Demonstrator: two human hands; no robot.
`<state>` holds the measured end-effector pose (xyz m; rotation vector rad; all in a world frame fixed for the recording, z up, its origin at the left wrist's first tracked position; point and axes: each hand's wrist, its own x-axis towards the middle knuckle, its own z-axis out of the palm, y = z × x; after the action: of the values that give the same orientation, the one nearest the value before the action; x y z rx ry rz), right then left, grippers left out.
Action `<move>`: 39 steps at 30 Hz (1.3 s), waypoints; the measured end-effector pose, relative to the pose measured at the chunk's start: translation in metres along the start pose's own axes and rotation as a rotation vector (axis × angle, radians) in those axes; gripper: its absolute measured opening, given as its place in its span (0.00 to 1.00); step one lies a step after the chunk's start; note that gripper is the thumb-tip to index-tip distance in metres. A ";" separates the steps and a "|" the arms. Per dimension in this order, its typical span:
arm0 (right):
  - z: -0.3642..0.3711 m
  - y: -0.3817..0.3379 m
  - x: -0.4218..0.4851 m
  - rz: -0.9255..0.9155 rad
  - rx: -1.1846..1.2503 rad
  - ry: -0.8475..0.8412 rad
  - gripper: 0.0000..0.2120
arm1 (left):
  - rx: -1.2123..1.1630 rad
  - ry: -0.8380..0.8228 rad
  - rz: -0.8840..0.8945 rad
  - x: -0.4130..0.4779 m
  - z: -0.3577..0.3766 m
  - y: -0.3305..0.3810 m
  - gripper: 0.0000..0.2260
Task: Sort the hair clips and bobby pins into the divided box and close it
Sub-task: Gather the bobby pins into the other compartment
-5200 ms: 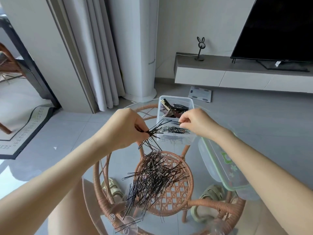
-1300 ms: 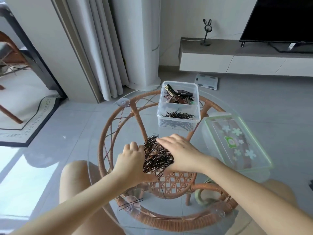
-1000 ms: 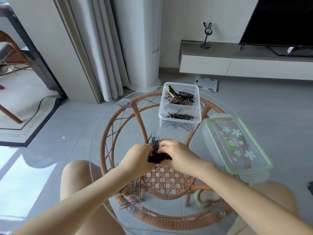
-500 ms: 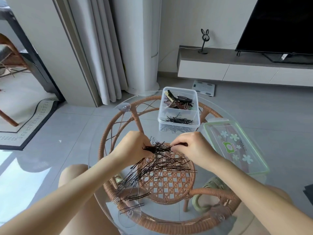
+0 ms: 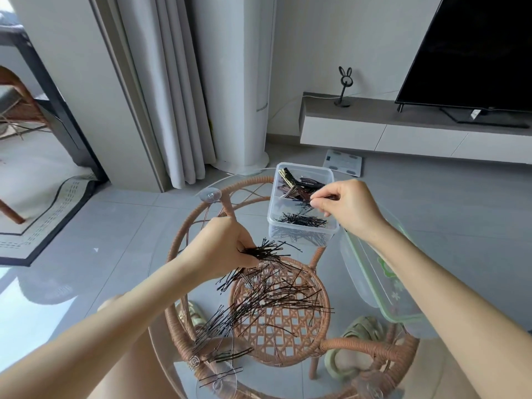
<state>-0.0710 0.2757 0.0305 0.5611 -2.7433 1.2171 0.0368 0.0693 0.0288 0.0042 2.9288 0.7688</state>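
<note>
The loose bobby pins [image 5: 267, 300] lay in a scattered black heap on the near middle of the round glass table [image 5: 253, 228], with a few strays [image 5: 221, 378] close to its front edge. The left hand [image 5: 221, 246] gripped a bundle of pins [image 5: 263, 251] just above the far end of the heap, fingers curled round their ends. The right hand [image 5: 348, 208] was over the clear divided box [image 5: 299, 239], thumb and forefinger pinching what looked like a few pins [image 5: 305, 201] near the divider; their number was too fine to tell. The box's near compartment held sorted bobby pins [image 5: 302, 220], the far one brown and black hair clips [image 5: 296, 185]. The box stood open at the far side of the table. Its green-rimmed lid [image 5: 374, 283] lay just to the right, the right forearm crossing above it. Beyond, a white bathroom scale [image 5: 342, 165] lay on the floor, and a black television [image 5: 475, 53] stood on a low cabinet [image 5: 374, 131].
</note>
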 end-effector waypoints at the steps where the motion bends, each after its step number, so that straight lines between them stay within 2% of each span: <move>1: 0.004 0.003 0.007 0.003 -0.035 -0.005 0.03 | -0.011 0.000 0.007 0.000 -0.002 0.001 0.08; 9: 0.042 0.018 0.021 -0.005 -0.201 -0.240 0.10 | -0.024 0.031 0.049 0.007 -0.020 0.015 0.06; 11: 0.039 0.024 0.018 -0.014 -0.199 -0.194 0.09 | -0.014 0.051 0.074 0.014 -0.025 0.020 0.06; 18: 0.000 0.040 -0.003 -0.060 -0.155 0.160 0.07 | -0.011 0.151 0.216 0.070 -0.022 0.047 0.08; 20: -0.009 0.046 -0.009 -0.047 -0.160 0.181 0.07 | 0.042 0.115 0.277 0.093 -0.014 0.052 0.08; 24: -0.016 0.055 -0.020 -0.054 -0.185 0.191 0.06 | 0.215 -0.084 0.365 0.131 0.014 0.060 0.07; 28: -0.013 0.057 -0.030 -0.080 -0.194 0.155 0.06 | 0.347 -0.229 0.302 0.149 0.042 0.056 0.14; 30: -0.011 0.056 -0.033 -0.088 -0.205 0.130 0.07 | 0.365 -0.254 0.281 0.151 0.047 0.054 0.17; 33: -0.009 0.054 -0.041 -0.072 -0.172 0.117 0.07 | 0.251 -0.274 0.286 0.141 0.035 0.056 0.19; 35: -0.006 0.054 -0.051 -0.051 -0.118 0.100 0.07 | 0.132 -0.200 0.278 0.128 0.021 0.052 0.17; 39: 0.008 0.055 -0.080 0.001 0.063 0.030 0.08 | -0.060 0.102 0.246 0.093 0.009 0.021 0.10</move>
<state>-0.0158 0.3270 -0.0316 0.5431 -2.6890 1.3054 -0.0551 0.0947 0.0213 0.3350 3.0365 0.9158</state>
